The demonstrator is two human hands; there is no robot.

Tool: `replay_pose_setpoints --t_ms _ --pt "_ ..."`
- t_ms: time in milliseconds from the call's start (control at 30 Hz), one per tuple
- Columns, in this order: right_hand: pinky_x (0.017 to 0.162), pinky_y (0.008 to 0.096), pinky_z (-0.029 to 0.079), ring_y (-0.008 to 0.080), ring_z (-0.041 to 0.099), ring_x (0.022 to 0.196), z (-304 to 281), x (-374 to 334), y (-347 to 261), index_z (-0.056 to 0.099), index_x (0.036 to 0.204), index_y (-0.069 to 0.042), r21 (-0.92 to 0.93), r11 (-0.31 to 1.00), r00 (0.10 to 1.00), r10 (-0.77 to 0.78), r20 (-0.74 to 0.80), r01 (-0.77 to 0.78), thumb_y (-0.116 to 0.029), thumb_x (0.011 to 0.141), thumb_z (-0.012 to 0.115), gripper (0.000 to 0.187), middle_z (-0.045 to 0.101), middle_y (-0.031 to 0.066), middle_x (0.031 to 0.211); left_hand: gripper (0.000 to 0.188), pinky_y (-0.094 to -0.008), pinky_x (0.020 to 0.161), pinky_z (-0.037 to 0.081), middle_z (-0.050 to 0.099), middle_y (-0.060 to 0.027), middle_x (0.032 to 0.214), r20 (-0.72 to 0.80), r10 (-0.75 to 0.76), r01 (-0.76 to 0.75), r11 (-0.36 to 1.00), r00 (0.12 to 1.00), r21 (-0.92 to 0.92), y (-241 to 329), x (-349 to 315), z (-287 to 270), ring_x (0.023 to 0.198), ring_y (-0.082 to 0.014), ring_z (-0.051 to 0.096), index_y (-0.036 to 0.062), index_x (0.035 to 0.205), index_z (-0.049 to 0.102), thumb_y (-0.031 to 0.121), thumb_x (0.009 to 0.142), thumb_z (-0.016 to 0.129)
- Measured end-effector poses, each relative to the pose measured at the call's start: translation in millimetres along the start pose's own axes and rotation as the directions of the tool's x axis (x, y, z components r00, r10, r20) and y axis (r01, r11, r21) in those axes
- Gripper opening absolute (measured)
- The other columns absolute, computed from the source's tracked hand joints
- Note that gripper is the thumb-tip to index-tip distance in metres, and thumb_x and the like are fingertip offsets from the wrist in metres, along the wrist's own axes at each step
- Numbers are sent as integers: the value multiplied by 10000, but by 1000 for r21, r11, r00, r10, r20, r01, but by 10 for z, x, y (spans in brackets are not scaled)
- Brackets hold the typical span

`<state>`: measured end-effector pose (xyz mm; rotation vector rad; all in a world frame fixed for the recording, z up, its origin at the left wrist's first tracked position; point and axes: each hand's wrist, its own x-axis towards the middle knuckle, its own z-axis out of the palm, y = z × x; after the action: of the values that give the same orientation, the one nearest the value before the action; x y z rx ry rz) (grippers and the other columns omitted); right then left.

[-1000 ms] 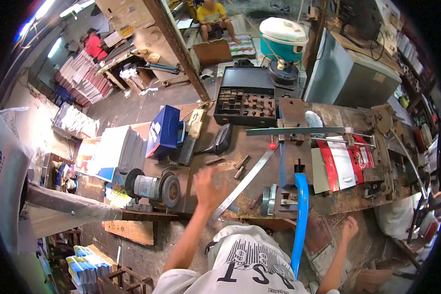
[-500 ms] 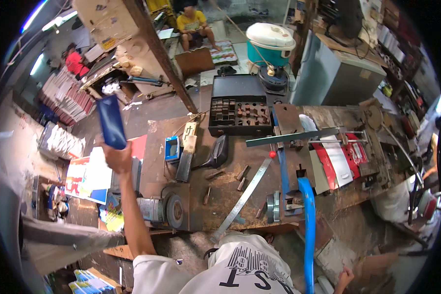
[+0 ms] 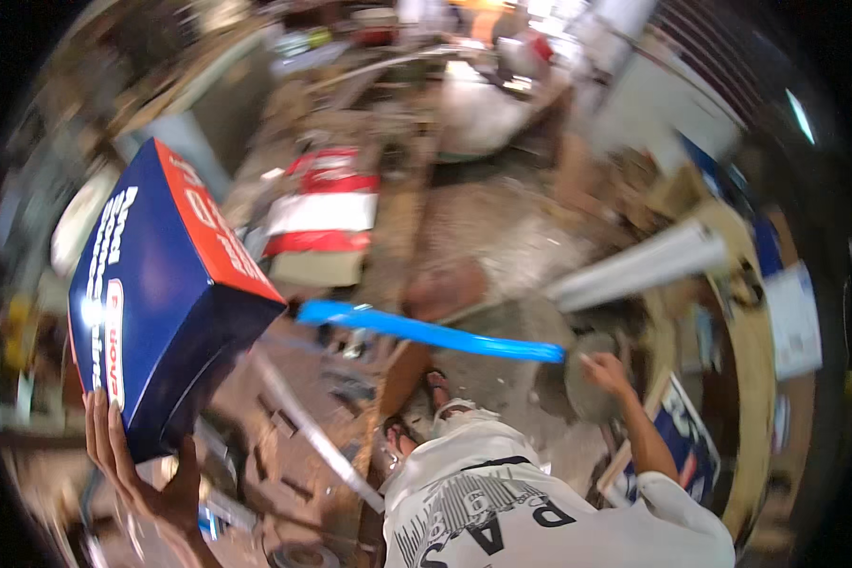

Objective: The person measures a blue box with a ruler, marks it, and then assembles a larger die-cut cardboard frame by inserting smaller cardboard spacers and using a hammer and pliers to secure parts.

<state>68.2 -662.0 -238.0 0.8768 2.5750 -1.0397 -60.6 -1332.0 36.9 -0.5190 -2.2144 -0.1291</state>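
On the left, a dark blue and orange cardboard box (image 3: 137, 275) with white lettering is tilted in front of the workbench. My left hand (image 3: 147, 483) grips it at its lower edge, fingers along the blue side and thumb near the bottom. My right hand (image 3: 608, 372) is out to the right over the floor, blurred, with its fingers apart and nothing in them. Between the hands runs a long bright-blue lever handle (image 3: 445, 333); its tip lies just left of my right hand, without contact that I can see.
Red and white printed card sheets (image 3: 322, 213) lie on the bench. A long metal ruler (image 3: 308, 435) reaches over its edge. At right, a blue printed carton (image 3: 677, 445) leans near my right arm, and a long white piece (image 3: 644, 265) lies beyond. Much of the background is smeared.
The view has swung to the right. The box in my left hand now appears nearer and larger, showing more of its sides. My right hand has moved up, away from the lower edge.
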Motion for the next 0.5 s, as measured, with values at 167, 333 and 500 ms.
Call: replay_pose_setpoints --t_ms 167,333,500 --pt "735 347 576 240 700 770 495 -998 -110 697 993 29 628 778 991 86 -106 0 -574 974 459 649 712 149 862 554 -510 1083 385 531 -208 1363 3 261 -238 884 965 -402 829 468 647 1254 -361 515 -25 1352 506 321 926 580" --pt "973 501 497 294 513 1266 214 -2161 -905 371 1465 -112 998 65 998 62 11 -15 -704 915 407 808 523 224 1338 667 -519 1110 345 490 -192 1399 93 777 -503 488 622 -714 2151 716 866 1298 -386 457 82 1406 482 94 773 694" --pt "989 466 486 291 448 1312 -136 -2823 -816 298 1510 -119 992 35 992 38 -121 120 -600 872 600 854 476 184 1410 591 -509 1076 382 477 -144 1437 -199 964 -631 -45 176 -774 3482 528 988 1304 -408 450 121 1416 482 157 841 614"
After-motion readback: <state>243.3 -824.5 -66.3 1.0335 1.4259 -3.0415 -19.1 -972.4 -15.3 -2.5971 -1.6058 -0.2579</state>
